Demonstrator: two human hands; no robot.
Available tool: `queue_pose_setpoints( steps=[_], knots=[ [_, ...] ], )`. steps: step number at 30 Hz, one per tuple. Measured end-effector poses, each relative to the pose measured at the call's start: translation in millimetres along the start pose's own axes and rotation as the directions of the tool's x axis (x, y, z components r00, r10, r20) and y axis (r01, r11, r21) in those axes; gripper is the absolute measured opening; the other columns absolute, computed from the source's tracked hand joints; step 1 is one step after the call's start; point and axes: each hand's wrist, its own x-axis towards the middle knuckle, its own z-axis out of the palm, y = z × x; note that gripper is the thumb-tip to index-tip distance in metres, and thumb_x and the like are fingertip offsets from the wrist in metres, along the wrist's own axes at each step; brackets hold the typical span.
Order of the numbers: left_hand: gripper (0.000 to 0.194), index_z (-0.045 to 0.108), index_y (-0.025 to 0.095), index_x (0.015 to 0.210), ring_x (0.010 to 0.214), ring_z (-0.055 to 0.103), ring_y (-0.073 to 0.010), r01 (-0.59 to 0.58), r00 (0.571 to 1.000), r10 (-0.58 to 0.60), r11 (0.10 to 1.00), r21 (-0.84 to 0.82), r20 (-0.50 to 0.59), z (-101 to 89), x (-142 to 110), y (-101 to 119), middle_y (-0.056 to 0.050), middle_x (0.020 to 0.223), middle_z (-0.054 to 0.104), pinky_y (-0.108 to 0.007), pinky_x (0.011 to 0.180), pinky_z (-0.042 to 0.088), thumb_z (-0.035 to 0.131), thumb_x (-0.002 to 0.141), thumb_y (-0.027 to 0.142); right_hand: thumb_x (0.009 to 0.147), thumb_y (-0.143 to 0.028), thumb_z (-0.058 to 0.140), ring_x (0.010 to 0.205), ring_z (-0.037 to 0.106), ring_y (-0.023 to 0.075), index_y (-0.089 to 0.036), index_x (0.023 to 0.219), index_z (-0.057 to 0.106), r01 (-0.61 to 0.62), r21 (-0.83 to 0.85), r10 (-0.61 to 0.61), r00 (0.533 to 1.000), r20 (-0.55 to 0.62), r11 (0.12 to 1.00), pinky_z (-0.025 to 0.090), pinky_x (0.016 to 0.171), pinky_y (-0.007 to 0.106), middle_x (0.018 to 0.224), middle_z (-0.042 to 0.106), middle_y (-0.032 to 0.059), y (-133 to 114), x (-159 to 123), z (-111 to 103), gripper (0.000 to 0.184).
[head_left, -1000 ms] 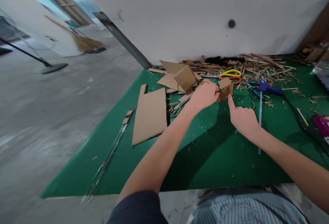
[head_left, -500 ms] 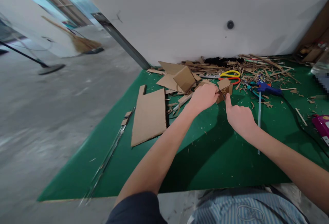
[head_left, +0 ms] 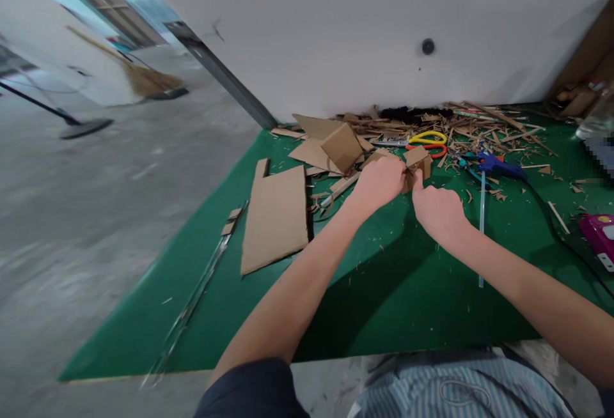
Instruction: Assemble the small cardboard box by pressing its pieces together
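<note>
Cardboard box (head_left: pixel 418 157), 1, small; left hand (head_left: pixel 381 181), grip closed on it; right hand (head_left: pixel 439 209), index finger (head_left: pixel 418 183) at box, grip unclear; scissors (head_left: pixel 409 142), 1 pair, behind.

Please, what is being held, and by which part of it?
The left hand seems to hold a small folded cardboard piece by its left side; the exact grip is hidden. The right hand has a finger at its near side.

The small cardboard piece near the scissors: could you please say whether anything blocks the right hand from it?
Nothing visible does: the right hand is at the near side of the small cardboard piece, with the left hand beside it and the scissors beyond.
</note>
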Motion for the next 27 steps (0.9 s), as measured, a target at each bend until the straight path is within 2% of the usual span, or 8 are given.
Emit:
queue_pose_setpoints(
  steps=[7,14,19,23,27],
  knots=[
    [0.035,0.071,0.01,0.091,0.085,0.071,-0.0307,0.022,1.0,-0.022,1.0,-0.009,0.003,1.8,-1.0,1.3,-0.019,0.09,0.073,-0.04,0.075,0.055,0.039,0.092,0.023,0.087,-0.001,0.034,0.082,0.074,0.0265,0.002,0.152,0.028,0.001,-0.008,-0.001,1.0,-0.02,1.0,0.056,0.07,0.036,0.087,0.073,0.022,-1.5,4.9,0.5,0.065],
    [0.033,0.071,0.013,0.09,0.089,0.07,-0.0303,0.069,0.997,-0.067,0.995,-0.07,0.024,-0.4,-0.4,1.5,-0.017,0.092,0.072,-0.04,0.078,0.055,0.041,0.09,0.026,0.087,-0.004,0.034,0.076,0.074,0.0232,-0.001,0.157,0.008,0.009,-0.048,-0.011,0.999,-0.038,0.999,0.055,0.067,0.032,0.08,0.073,0.0183,5.4,1.9,16.0,0.074],
    [0.031,0.071,0.013,0.088,0.087,0.069,-0.0274,0.064,0.998,-0.063,0.995,-0.074,0.028,-2.8,0.6,0.8,-0.015,0.09,0.073,-0.038,0.079,0.054,0.043,0.09,0.028,0.083,-0.001,0.034,0.069,0.072,0.0229,-0.001,0.157,0.015,0.01,-0.076,-0.01,1.0,-0.004,0.997,0.056,0.062,0.033,0.075,0.072,0.0159,7.8,-3.4,26.6,0.076],
    [0.03,0.071,0.014,0.087,0.085,0.068,-0.0245,0.056,0.998,-0.054,0.995,-0.085,0.032,-3.1,0.9,0.6,-0.013,0.088,0.073,-0.033,0.077,0.053,0.045,0.09,0.029,0.083,-0.001,0.036,0.069,0.073,0.0233,-0.001,0.157,0.014,0.011,-0.073,-0.01,1.0,0.021,0.997,0.056,0.062,0.033,0.073,0.072,0.0155,7.0,-5.9,27.7,0.077],
    [0.028,0.07,0.015,0.085,0.085,0.068,-0.0244,0.063,0.998,-0.059,0.993,-0.102,0.037,-2.1,1.3,0.3,-0.012,0.088,0.072,-0.034,0.078,0.053,0.046,0.09,0.029,0.082,-0.001,0.036,0.071,0.073,0.0249,-0.002,0.157,0.016,-0.007,-0.05,0.008,1.0,0.025,0.999,0.057,0.064,0.036,0.076,0.072,0.0168,5.3,-7.8,28.3,0.077]
  ],
)
